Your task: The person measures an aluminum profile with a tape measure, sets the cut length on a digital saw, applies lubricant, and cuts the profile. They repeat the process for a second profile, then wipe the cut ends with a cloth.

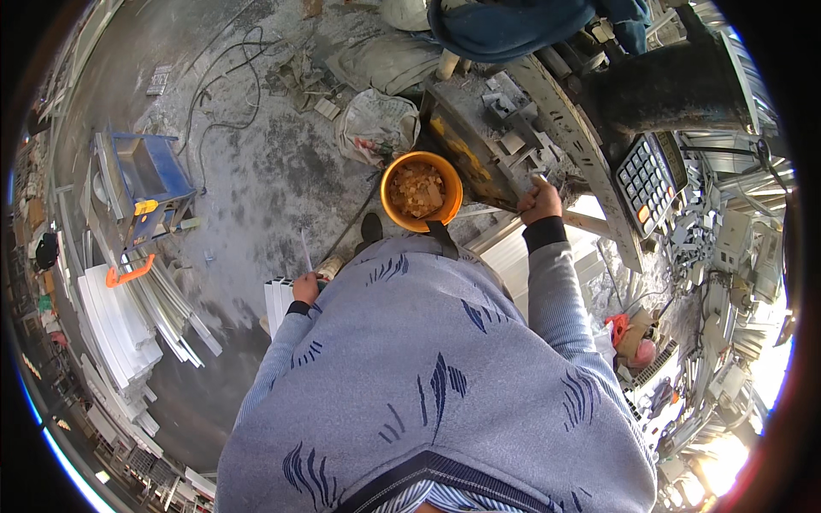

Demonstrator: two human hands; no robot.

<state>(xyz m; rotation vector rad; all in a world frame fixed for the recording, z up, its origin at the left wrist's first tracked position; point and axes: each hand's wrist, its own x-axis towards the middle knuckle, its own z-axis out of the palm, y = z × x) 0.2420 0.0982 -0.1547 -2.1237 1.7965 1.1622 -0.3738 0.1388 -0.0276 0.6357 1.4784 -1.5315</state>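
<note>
My left hand [306, 288] is low at my left side, fingers curled in, beside the end of white hollow profiles [278, 301]. A thin pale strip [305, 248] stands up just beyond this hand; whether it is held cannot be made out. My right hand [540, 201] is closed at the corner of a dusty metal workbench [479, 145], and whatever it grips is hidden by the fingers. Between my hands, on the floor in front of me, stands an orange bucket [455, 192] partly filled with brownish broken pieces [417, 190].
A whitish sack [378, 124] lies beyond the bucket. Far left are a blue metal stand [150, 171], an orange clamp-like tool [130, 271] and stacked white profiles [115, 321]. A large calculator [647, 184] sits on the right, near metal offcuts [701, 248]. A cable [231, 64] crosses the floor.
</note>
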